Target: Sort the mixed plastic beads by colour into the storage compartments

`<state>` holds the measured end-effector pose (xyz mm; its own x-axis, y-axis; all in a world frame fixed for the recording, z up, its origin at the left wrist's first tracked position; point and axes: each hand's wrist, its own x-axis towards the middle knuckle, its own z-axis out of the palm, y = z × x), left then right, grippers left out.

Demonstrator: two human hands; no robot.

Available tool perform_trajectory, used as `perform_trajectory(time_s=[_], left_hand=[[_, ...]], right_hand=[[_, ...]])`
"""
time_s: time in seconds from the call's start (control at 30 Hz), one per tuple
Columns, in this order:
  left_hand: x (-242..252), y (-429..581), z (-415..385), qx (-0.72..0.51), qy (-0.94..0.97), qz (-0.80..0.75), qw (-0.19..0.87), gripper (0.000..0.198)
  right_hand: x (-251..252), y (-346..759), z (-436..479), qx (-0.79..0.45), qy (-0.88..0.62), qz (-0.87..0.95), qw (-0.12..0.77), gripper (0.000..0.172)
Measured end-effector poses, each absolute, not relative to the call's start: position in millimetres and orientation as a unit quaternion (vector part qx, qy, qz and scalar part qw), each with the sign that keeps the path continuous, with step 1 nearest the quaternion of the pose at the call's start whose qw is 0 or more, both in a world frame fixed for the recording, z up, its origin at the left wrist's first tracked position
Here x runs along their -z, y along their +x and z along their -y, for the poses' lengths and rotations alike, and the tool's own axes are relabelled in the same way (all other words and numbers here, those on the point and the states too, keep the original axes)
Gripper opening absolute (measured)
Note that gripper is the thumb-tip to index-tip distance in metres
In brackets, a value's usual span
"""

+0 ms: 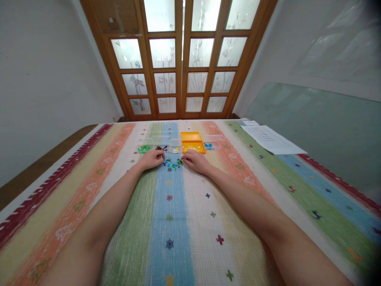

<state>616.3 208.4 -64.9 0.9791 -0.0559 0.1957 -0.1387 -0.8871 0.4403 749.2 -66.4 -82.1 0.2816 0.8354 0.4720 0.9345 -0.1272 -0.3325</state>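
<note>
A small pile of loose green, blue and dark red pieces (171, 164) lies on the tablecloth between my two hands. My left hand (150, 159) rests at the pile's left side, thumb and fingers pinched together; whatever is between them is too small to make out. From the right, my right hand (195, 161) reaches to the pile's edge with its fingertips pressed together by some dark pieces, and what they hold is hidden. Just behind the hands stand clear plastic boxes with green pieces (144, 149), dark red pieces and blue pieces (208, 146). An orange case (192, 136) stands open, with white pieces (193, 149) inside.
A striped tablecloth (174, 222) covers the table. Paper sheets (272, 140) lie at the far right, near a pale green glass-like panel (315, 131). Beyond the table's far edge are wooden doors (182, 59) with frosted panes. Walls rise on both sides.
</note>
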Motion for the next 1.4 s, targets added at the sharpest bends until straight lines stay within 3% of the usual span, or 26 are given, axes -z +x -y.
perform_trajectory(time_s=[0.27,0.5,0.73,1.0,1.4], left_hand=[[60,614,-210,-0.012,0.961,0.091,0.262,0.018],[58,614,-206,-0.056,0.944,0.077,0.315,0.019],[62,617,-204,-0.176,0.958,-0.05,0.22,0.024],[59,621,-203,-0.195,0.952,-0.196,0.134,0.025],[62,621,-194,-0.204,0.958,-0.173,0.108,0.029]], right_hand=[[81,749,67,0.083,-0.747,0.593,0.29,0.016],[82,748,67,0.091,-0.745,0.6,0.276,0.016],[79,741,65,0.082,-0.725,0.634,0.255,0.015],[77,733,58,0.062,-0.722,0.649,0.234,0.014],[78,730,56,0.069,-0.719,0.654,0.225,0.012]])
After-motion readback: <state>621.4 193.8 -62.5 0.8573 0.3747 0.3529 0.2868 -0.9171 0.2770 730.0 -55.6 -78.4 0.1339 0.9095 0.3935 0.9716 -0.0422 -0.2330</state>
